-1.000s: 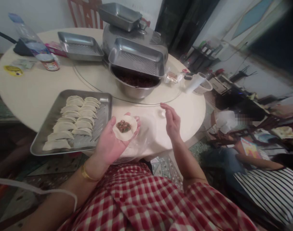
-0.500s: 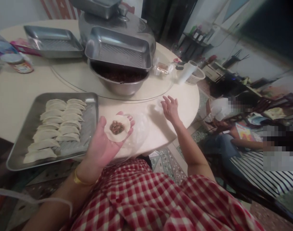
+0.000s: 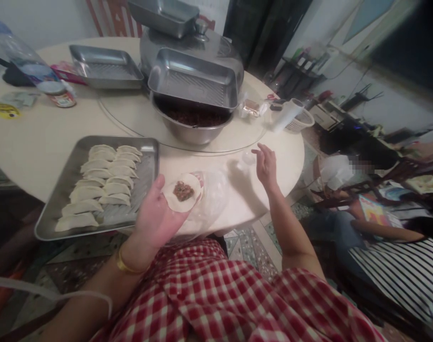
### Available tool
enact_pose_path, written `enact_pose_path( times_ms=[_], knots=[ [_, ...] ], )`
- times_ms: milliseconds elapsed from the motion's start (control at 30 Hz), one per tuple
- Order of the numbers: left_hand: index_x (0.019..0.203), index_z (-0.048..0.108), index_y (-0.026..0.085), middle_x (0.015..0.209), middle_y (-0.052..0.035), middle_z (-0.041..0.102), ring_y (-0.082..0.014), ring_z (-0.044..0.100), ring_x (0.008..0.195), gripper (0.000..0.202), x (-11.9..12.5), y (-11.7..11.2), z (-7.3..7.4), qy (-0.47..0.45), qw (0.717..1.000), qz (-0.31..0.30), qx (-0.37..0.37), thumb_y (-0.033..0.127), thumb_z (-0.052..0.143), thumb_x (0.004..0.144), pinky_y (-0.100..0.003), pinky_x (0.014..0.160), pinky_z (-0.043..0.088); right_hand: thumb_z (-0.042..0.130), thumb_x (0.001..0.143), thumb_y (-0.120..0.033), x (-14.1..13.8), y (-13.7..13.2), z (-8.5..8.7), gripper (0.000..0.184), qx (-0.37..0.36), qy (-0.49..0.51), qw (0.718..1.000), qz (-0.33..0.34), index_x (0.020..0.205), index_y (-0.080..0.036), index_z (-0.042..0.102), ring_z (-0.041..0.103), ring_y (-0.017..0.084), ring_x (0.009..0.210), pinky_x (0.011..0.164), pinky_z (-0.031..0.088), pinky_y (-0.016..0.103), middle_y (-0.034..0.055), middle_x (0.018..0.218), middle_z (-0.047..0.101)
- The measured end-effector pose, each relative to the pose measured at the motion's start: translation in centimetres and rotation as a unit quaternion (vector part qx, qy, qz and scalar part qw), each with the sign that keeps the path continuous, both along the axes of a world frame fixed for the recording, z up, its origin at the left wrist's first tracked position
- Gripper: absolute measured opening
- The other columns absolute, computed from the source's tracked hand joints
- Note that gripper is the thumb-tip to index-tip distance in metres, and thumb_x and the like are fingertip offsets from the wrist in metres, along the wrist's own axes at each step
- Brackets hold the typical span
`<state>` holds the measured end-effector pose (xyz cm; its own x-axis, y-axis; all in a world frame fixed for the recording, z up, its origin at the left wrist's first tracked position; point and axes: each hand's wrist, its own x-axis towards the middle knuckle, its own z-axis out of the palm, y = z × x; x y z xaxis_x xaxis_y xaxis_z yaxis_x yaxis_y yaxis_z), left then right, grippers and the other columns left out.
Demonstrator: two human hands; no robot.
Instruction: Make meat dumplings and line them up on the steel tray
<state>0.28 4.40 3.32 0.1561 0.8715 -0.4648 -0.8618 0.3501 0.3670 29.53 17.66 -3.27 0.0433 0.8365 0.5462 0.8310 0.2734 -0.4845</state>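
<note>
The wrapper (image 3: 174, 203), with filling (image 3: 183, 191) at its middle, rests in the cupped left hand (image 3: 155, 218) over the table (image 3: 42, 137)'s near edge. The dough looks thin, soft and easy to tear, so it is best supported from beneath. The right hand (image 3: 267, 166) is empty, its fingers spread, and hovers beside a small dish (image 3: 248, 158).

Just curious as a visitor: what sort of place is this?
Probably a home dining room, in use for hand-made dumplings. A round cream table holds a ribbed steel tray of folded white dumplings and a steel bowl of dark minced filling; the left hand cups a round filled dough wrapper.
</note>
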Motion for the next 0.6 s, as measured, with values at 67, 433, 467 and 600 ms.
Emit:
enact_pose_path(
  times_ms=[67, 433, 467, 600],
  knots=[
    [0.137, 0.053, 0.011, 0.117, -0.0164, 0.072, -0.0277, 0.068, 0.111, 0.052, 0.0, 0.0, 0.0, -0.003, 1.0, -0.007, 0.004, 0.039, 0.029, 0.101, -0.04, 0.088, 0.059, 0.021, 0.098, -0.059, -0.7, -0.9, 1.1, 0.063, 0.025, 0.087, 0.996, 0.015, 0.125, -0.017, 0.059, 0.059, 0.027, 0.122, 0.111, 0.035, 0.055, 0.0131, 0.109, 0.074],
    [0.143, 0.042, 0.003, 0.114, -0.018, 0.072, -0.0263, 0.068, 0.108, 0.064, 0.1, -0.4, 0.2, -0.045, 0.999, -0.011, 0.015, 0.048, 0.028, 0.1, -0.039, 0.093, 0.056, 0.021, 0.102, -0.048, -11.2, -7.8, 3.3, 0.05, -0.022, 0.12, 0.918, 0.377, 0.141, -0.026, 0.043, 0.061, 0.019, 0.123, 0.115, 0.036, 0.05, 0.0054, 0.115, 0.074],
    [0.144, 0.042, 0.006, 0.114, -0.0164, 0.073, -0.0256, 0.069, 0.106, 0.063, 0.0, -0.4, 0.1, -0.05, 0.999, -0.013, 0.017, 0.048, 0.028, 0.1, -0.04, 0.093, 0.056, 0.021, 0.102, -0.048, -11.7, -7.9, 3.3, 0.051, -0.011, 0.081, 0.915, 0.396, 0.142, -0.025, 0.042, 0.055, 0.019, 0.13, 0.118, 0.03, 0.05, 0.0053, 0.116, 0.074],
    [0.145, 0.041, 0.012, 0.118, -0.0131, 0.072, -0.0248, 0.069, 0.106, 0.061, -0.6, -0.6, 0.1, -0.078, 0.996, -0.015, 0.041, 0.05, 0.028, 0.1, -0.041, 0.093, 0.056, 0.019, 0.101, -0.049, -12.0, -7.4, 2.8, 0.056, 0.042, -0.046, 0.907, 0.416, 0.145, -0.022, 0.04, 0.041, 0.02, 0.142, 0.123, 0.017, 0.052, 0.0059, 0.121, 0.071]
  ],
)
